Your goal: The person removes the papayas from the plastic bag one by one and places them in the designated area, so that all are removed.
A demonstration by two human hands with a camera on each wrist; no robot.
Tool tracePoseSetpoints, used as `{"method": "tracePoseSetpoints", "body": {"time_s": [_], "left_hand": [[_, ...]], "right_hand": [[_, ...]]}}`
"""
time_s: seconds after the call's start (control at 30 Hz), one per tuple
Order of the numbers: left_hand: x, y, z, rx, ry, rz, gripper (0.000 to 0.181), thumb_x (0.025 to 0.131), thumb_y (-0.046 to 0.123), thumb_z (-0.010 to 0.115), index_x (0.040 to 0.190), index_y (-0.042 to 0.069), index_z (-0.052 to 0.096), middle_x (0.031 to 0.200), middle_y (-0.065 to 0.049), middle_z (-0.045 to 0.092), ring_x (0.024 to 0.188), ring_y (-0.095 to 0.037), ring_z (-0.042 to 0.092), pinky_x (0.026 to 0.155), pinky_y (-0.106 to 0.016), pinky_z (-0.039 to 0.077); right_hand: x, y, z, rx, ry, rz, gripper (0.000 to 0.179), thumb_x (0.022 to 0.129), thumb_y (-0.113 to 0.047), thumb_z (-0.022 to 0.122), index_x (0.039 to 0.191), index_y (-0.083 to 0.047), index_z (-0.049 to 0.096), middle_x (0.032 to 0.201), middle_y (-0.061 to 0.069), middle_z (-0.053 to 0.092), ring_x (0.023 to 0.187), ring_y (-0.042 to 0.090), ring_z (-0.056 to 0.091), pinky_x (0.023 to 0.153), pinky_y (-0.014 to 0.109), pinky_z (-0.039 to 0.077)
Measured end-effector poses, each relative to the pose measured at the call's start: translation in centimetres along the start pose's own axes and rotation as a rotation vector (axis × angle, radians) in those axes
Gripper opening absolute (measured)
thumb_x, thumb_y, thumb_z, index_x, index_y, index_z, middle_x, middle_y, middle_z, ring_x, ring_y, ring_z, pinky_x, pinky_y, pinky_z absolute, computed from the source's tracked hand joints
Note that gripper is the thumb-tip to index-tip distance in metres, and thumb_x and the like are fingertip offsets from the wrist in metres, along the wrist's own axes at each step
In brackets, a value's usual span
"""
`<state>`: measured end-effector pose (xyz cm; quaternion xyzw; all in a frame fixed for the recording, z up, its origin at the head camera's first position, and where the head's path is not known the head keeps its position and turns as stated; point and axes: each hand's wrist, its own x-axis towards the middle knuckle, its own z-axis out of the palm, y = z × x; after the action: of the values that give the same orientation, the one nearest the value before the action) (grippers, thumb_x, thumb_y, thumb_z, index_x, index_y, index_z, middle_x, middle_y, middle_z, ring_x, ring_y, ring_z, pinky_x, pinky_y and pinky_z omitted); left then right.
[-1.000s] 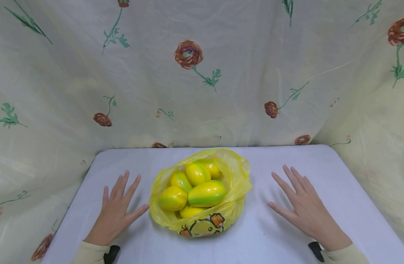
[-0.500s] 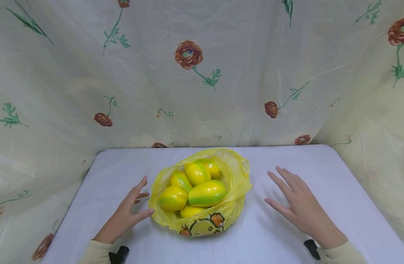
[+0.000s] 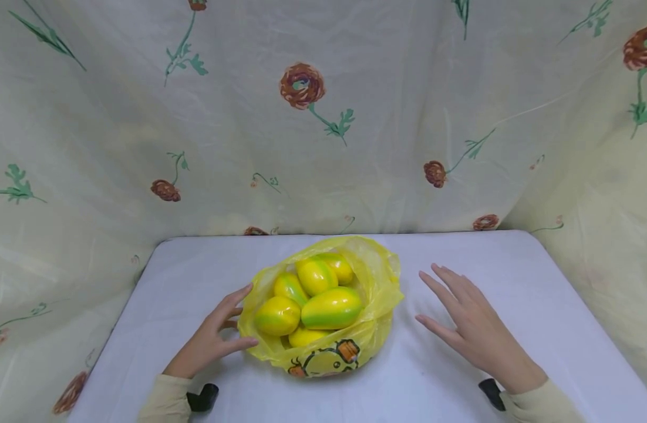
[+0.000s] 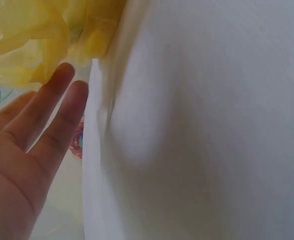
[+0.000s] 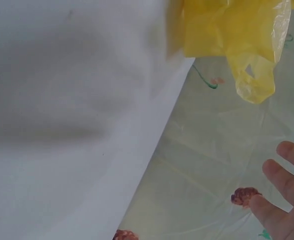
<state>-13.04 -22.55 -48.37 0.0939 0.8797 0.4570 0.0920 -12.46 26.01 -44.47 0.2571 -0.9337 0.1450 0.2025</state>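
A yellow plastic bag (image 3: pixel 383 288) stands with its mouth spread wide near the middle of the table, a cartoon chick printed on its front. Inside lie several glossy yellow-green mangoes (image 3: pixel 331 309). My left hand (image 3: pixel 216 333) is at the bag's left side, thumb and fingers apart and overlapping its rim in the head view. In the left wrist view, its fingertips (image 4: pixel 78 92) come right up to the thin plastic. To the right of the bag, my right hand (image 3: pixel 478 330) hovers with fingers extended, a gap between it and the plastic. A bag handle loop (image 5: pixel 256 90) hangs on that side.
The table (image 3: pixel 196 264) wears a white cloth and has rounded far corners. Behind it and along both sides hangs a pale curtain (image 3: pixel 376 164) with a red flower print. Each wrist carries a black strap piece (image 3: pixel 203 398) beside a cream sleeve (image 3: pixel 167 399).
My left hand has moved right to the bag's edge and turned so its palm faces the bag. The right hand has drifted slightly left, closer to the bag. The bag and mangoes stay put.
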Motion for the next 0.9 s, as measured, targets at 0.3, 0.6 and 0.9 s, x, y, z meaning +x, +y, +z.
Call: {"method": "tracePoseSetpoints", "body": {"time_s": [0.3, 0.6, 0.9], "left_hand": [[0.8, -0.3, 0.4, -0.014, -0.031, 0.044, 0.11, 0.074, 0.039, 0.094, 0.163, 0.034, 0.03, 0.168, -0.009, 0.033, 0.148, -0.039, 0.041, 0.116, -0.059, 0.046], [1.2, -0.2, 0.6, -0.011, -0.059, 0.028, 0.129, 0.067, 0.04, 0.097, 0.167, 0.035, 0.015, 0.173, -0.012, 0.02, 0.147, -0.04, 0.045, 0.116, -0.057, 0.045], [1.4, -0.6, 1.0, -0.039, -0.058, 0.012, 0.132, 0.067, 0.041, 0.097, 0.166, 0.038, 0.011, 0.175, -0.01, 0.016, 0.147, -0.04, 0.045, 0.118, -0.058, 0.042]], "right_hand": [[0.7, -0.8, 0.0, 0.015, -0.028, -0.018, 0.083, 0.089, -0.039, 0.08, 0.16, -0.021, 0.041, 0.159, 0.014, 0.046, 0.142, 0.036, 0.046, 0.113, 0.06, 0.039], [1.4, -2.1, 0.2, 0.033, -0.09, -0.006, 0.083, 0.089, -0.039, 0.079, 0.161, -0.024, 0.039, 0.162, 0.013, 0.043, 0.145, 0.035, 0.044, 0.115, 0.064, 0.039], [2.7, -3.4, 0.7, 0.091, -0.107, -0.079, 0.082, 0.091, -0.041, 0.078, 0.161, -0.025, 0.038, 0.164, 0.011, 0.041, 0.146, 0.033, 0.044, 0.117, 0.061, 0.041]]}}
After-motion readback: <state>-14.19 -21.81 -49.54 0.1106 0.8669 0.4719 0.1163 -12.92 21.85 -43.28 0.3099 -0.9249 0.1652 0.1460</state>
